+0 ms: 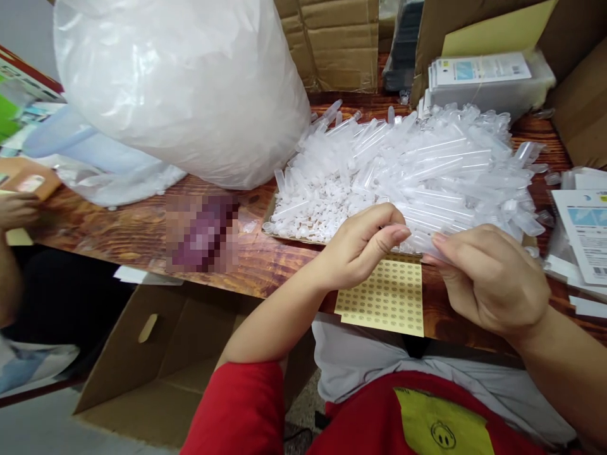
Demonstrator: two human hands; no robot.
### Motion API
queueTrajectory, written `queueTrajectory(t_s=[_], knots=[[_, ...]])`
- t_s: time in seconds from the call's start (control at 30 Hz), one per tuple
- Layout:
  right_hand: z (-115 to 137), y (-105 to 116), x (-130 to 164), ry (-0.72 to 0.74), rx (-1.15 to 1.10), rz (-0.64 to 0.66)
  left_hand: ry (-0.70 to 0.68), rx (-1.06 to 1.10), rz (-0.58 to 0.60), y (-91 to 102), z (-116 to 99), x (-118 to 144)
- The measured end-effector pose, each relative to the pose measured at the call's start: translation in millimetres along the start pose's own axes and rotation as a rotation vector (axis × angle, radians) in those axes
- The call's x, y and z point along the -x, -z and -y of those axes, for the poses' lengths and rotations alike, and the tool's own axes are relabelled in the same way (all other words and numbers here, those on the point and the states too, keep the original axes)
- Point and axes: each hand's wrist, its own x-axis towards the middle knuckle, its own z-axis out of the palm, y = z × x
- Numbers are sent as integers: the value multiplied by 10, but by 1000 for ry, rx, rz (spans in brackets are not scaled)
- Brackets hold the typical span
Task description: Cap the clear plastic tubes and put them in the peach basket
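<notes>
A clear plastic tube [425, 245] spans the gap between my two hands, above the front edge of the pile. My right hand [493, 278] pinches its right end between thumb and fingers. At its other end my left hand [367, 246] is closed, thumb pressed against the curled fingers; the exact contact there is partly hidden. Behind my hands lies a big heap of clear plastic tubes [427, 158], with small white caps [317, 205] at its left in a shallow cardboard tray. Below my hands, a yellow sheet of small round stickers [384, 297] overhangs the table edge.
A large stuffed white plastic bag [184, 88] stands at the back left. Packs of printed cards [484, 69] sit behind the heap, more cards [585, 234] at right. An open cardboard box [161, 360] is below the table. Another person's hand [19, 210] is at far left.
</notes>
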Motion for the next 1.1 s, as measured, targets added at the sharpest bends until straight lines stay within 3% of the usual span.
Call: queueTrajectory(t_s=[0.07,0.13,0.2,0.27,0.33,0.4,0.47,0.6,0.67,0.8,0.87,0.9,0.97,1.1], knots=[[57,4,-28,-283,-231,-15,-91,-59,-10,-7,21,-2],[69,8,-59,-572,-560,54,-156,-123,-23,-20,36,-6],[32,13,-75,-700,-714,143,-146,-157,-28,-39,33,-9],[-24,13,-67,-565,-507,111,-53,-133,-26,-57,13,-9],[-56,3,-46,-267,-144,-6,52,-54,-18,-69,-10,-6],[-43,-13,-28,-52,49,-42,85,15,-9,-71,-15,-1],[-5,-25,-27,-116,-15,-18,21,-6,-14,-64,5,1],[1,-4,-55,-587,-591,200,-152,-170,-46,-51,61,-13],[-47,16,-58,-603,-603,228,-115,-155,-28,-54,56,-20],[-97,20,-30,-87,25,-8,68,29,-17,-73,-1,-13],[-59,8,-14,54,133,-4,89,66,-1,-77,-13,-5],[-30,4,-11,24,104,7,67,47,8,-75,-8,-1],[20,2,-17,-206,-95,21,-46,-56,0,-67,17,4],[2,59,-82,-944,-954,208,-379,-356,-44,-64,61,26]])
